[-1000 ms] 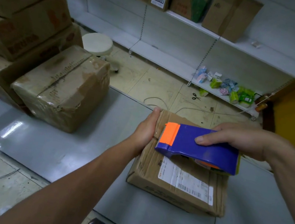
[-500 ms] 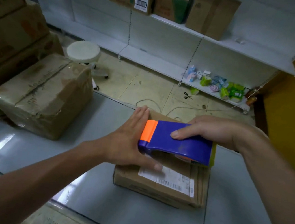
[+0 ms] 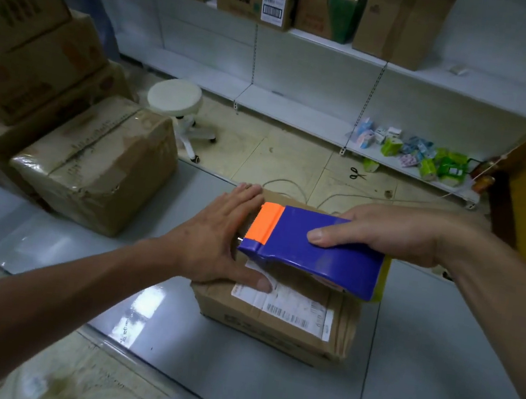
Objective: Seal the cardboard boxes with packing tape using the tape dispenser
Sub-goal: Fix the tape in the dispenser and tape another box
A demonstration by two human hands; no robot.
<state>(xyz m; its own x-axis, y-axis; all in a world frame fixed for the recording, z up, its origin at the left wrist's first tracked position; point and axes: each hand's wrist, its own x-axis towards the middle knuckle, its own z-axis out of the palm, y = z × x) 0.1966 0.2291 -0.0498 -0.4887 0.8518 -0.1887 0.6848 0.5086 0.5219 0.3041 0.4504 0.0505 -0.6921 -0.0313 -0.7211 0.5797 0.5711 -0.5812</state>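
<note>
Bare forearms (image 3: 73,291); left hand (image 3: 215,240), right hand (image 3: 395,235); short thumbnails (image 3: 317,238).

Overall light: dim and cool, with a bluish cast and muted colours.
Glare: soft white patches reflected off the glossy grey counter (image 3: 435,359), brightest near its front-left edge, suggesting lamps overhead.
Shadows: faint and diffuse; the left forearm (image 3: 35,319) darkened toward the lower-left corner.
Sharpest area: the centre, where the blue and orange tape dispenser (image 3: 312,250) and the label on the box (image 3: 270,329) looked clear.
Blur: the stacked cartons (image 3: 25,30) at upper left and the bottom edge were smeared.
Distortion: wide-angle bending curved the shelves (image 3: 440,85) toward the edges.
</note>
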